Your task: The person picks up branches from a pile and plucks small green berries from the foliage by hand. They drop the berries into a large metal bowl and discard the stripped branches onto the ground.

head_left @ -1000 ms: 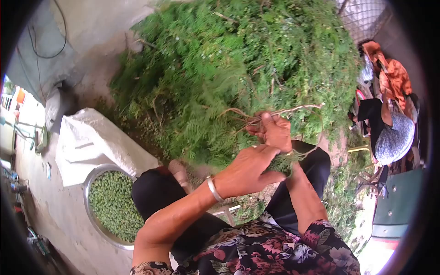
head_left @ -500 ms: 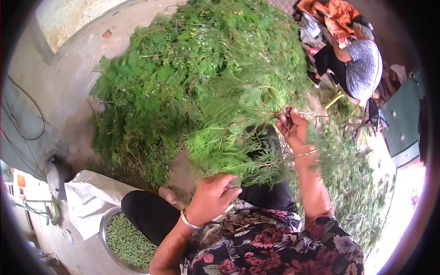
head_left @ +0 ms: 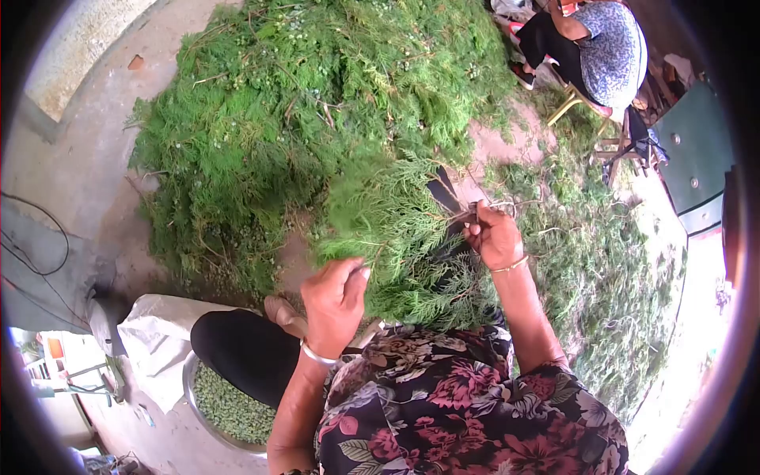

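Observation:
My right hand (head_left: 497, 236) pinches the woody stem of a leafy evergreen branch (head_left: 423, 214), whose flat, feathery sprays fan out to the left over my dark trousers. To the left of those sprays, my left hand (head_left: 334, 305) is raised with its fingers curled in and the thumb against them. Whatever may lie in that pinch is too small or hidden to see. By my left knee stands a metal basin (head_left: 188, 385) holding many small green cones or berries (head_left: 233, 405).
A big heap of cut evergreen branches (head_left: 261, 134) lies in front. Loose sprigs (head_left: 594, 269) cover the ground at right. A white sack (head_left: 154, 336) lies beside the basin. Another person (head_left: 606, 59) sits on a stool (head_left: 566, 107) near a green panel (head_left: 697, 162).
The view has shifted. My left hand has moved left and up, and its fingers remain curled. My right hand still grips the branch, which lies a little further left and lower.

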Available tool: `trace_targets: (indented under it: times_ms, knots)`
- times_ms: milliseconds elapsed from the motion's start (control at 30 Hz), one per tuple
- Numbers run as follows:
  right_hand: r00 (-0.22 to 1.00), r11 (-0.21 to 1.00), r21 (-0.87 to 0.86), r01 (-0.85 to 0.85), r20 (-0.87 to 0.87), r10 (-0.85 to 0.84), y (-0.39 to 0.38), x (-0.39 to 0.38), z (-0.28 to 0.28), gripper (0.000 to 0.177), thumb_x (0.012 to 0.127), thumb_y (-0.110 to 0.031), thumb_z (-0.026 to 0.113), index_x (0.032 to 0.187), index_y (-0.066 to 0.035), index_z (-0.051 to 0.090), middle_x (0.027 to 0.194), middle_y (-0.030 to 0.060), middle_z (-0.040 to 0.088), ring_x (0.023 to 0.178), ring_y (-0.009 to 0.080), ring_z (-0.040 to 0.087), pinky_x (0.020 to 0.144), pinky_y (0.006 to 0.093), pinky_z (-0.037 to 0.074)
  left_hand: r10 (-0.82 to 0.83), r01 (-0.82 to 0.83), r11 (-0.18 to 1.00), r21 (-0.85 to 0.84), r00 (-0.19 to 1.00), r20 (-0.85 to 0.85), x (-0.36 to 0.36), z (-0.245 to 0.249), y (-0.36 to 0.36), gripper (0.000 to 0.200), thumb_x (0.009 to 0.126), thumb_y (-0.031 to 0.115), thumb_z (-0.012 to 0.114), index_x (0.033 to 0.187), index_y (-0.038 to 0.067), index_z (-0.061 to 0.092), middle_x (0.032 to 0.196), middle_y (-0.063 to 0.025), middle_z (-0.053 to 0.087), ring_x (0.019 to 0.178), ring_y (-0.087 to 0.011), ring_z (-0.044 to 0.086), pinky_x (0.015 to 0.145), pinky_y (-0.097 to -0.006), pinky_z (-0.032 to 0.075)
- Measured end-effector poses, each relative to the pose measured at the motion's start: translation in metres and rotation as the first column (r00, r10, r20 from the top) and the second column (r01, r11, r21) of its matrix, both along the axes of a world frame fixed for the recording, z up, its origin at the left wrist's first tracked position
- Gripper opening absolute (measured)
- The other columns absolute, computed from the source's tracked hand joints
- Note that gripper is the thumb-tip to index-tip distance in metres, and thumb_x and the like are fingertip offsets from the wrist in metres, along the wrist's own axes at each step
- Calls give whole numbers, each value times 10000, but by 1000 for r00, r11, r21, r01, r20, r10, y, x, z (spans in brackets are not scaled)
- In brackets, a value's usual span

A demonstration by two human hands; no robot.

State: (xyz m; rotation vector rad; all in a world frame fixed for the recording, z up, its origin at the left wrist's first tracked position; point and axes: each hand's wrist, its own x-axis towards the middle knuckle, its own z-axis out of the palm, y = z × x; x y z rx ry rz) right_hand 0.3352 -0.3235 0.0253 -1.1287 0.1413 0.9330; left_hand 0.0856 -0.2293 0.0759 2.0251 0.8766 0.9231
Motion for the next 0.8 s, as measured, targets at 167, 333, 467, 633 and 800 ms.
trace_targets:
  times_ms: [167, 333, 467, 633, 800]
  knots:
    - [999, 992, 124, -13, 46, 8, -2, -2, -16, 144, 911, -144, 554, 803, -48, 562, 650, 24, 533, 512, 123, 450, 521, 304, 456, -21, 28, 994, 106, 998, -64, 26, -26, 5, 105, 737, 19, 681, 811, -26, 620, 665, -150, 605, 552, -257, 590, 514, -321, 447]
    - [997, 990, 140, 34, 70, -44, -1, -10, -10, 122, 899, -126, 573, 805, -48, 565, 594, 3, 487, 492, 120, 434, 532, 315, 444, 93, 2, 945, 327, 957, -274, 49, -38, -3, 236, 706, 7, 664, 926, -6, 579, 708, -166, 593, 572, -334, 583, 514, -394, 458]
    - [998, 989, 134, 57, 23, -60, -2, -7, -15, 127, 908, -118, 546, 798, -55, 555, 593, 1, 482, 488, 108, 421, 532, 311, 432, 24, 74, 911, 405, 973, -231, 50, -46, 0, 204, 761, 7, 611, 958, -18, 563, 701, -152, 578, 553, -314, 570, 490, -396, 442]
    - [989, 976, 192, 103, -124, -80, -6, 8, -37, 154, 937, -148, 469, 840, -59, 548, 595, 2, 474, 485, 83, 412, 527, 275, 418, 71, -65, 975, 213, 997, -18, 30, -35, -12, 111, 848, 50, 584, 931, -23, 580, 689, -94, 593, 515, -185, 559, 458, -314, 442]
    - [946, 957, 280, 80, -324, 16, -21, 33, -65, 137, 936, -146, 465, 893, -53, 556, 715, 25, 553, 492, 74, 420, 549, 265, 439, 366, 81, 627, -775, 847, 385, -18, -12, 12, 105, 857, 71, 597, 891, -28, 582, 685, -42, 572, 533, -121, 546, 457, -259, 438]
